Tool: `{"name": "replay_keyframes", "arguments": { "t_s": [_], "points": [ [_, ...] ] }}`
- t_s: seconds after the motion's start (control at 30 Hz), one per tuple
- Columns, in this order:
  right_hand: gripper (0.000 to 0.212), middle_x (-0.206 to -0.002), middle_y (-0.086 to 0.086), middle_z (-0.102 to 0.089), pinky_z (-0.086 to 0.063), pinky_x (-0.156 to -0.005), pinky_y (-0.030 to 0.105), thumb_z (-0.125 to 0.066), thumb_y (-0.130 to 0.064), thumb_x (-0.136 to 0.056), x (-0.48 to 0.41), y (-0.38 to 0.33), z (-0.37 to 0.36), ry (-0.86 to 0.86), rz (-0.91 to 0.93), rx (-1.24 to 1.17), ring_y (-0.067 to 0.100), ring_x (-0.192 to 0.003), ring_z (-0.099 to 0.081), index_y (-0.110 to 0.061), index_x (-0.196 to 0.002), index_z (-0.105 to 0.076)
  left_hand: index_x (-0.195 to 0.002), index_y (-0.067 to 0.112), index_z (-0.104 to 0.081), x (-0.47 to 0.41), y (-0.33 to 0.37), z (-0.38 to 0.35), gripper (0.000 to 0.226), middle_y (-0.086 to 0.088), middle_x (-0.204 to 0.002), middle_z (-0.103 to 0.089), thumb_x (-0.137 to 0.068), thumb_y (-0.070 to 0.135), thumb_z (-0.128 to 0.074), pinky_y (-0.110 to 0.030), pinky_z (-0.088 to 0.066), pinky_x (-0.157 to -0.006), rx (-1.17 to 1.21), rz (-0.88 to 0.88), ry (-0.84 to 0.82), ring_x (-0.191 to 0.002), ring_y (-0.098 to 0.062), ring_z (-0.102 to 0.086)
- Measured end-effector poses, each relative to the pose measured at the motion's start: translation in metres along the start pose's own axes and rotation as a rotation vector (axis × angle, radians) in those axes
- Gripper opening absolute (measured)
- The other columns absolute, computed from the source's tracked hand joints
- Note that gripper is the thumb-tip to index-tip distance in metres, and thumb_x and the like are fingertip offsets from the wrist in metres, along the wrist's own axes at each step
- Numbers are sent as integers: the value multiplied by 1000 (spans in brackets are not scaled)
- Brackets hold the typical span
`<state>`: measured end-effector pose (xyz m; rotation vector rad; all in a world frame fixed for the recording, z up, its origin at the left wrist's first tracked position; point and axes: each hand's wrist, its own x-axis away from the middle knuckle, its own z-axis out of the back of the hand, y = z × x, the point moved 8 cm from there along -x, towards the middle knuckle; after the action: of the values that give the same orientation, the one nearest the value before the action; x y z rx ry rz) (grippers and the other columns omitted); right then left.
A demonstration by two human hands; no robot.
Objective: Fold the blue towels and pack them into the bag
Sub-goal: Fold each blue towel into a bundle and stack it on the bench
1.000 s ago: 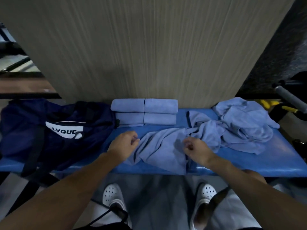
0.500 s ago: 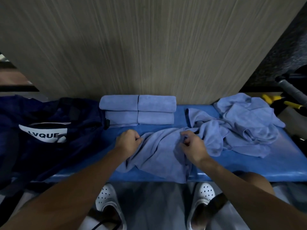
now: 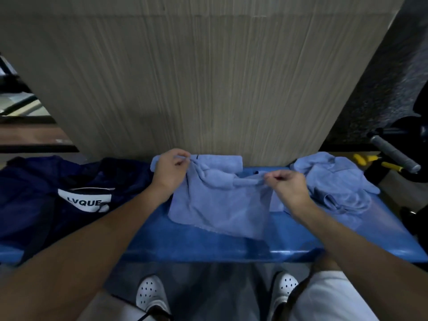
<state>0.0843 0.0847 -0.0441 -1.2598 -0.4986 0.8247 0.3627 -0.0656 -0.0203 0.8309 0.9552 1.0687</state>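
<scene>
Raised since before, left hand (image 3: 170, 173) and right hand (image 3: 288, 188) pinched the towel (image 3: 220, 209) by its top edge with their fingers (image 3: 181, 156) over the blue table (image 3: 231, 249); a wood-grain wall (image 3: 208, 89) stood behind.

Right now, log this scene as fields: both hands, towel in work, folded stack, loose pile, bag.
left hand: pinches the top edge of the held towel, left end
right hand: pinches the same edge, right end
held towel: raised, lower part draped on the bench
folded towels: by the wall, partly behind the held towel
loose towels: crumpled at the bench's right end
bag: dark blue, LVQUE label, left of the hands
</scene>
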Motion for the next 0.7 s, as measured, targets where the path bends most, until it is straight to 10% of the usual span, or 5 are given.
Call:
{"name": "replay_keyframes", "arguments": {
  "t_s": [0.17, 0.47, 0.7],
  "points": [
    [26, -60, -4, -60, -42, -56, 14, -63, 6, -85, -3, -40, 38, 117, 39, -191, -2, -52, -50, -16, -70, -60, -99, 13, -68, 1, 33, 30, 14, -5, -95, -69, -94, 4, -59, -27, -52, -81, 199, 67, 67, -87, -14, -64],
    [18, -69, -1, -58, -40, -48, 11, -56, 5, -89, -6, -91, 74, 172, 103, -102, 7, -60, -48, -6, -96, -69, -82, 12, -71, 5, 68, 55, 9, -6, -82, -68, -90, 12, -67, -24, -54, -69, 478, 168, 99, -77, -15, -62],
    [9, -74, -1, -61, -48, -66, 17, -65, -3, -88, -12, -106, 84, 169, 138, -124, 6, -68, -54, -8, -94, -69, -114, 9, -67, 3, 79, 67, 27, -1, -96, -69, -88, 7, -70, -10, -49, -69, 197, 12, 80, -84, -5, -63]
  ]
}}
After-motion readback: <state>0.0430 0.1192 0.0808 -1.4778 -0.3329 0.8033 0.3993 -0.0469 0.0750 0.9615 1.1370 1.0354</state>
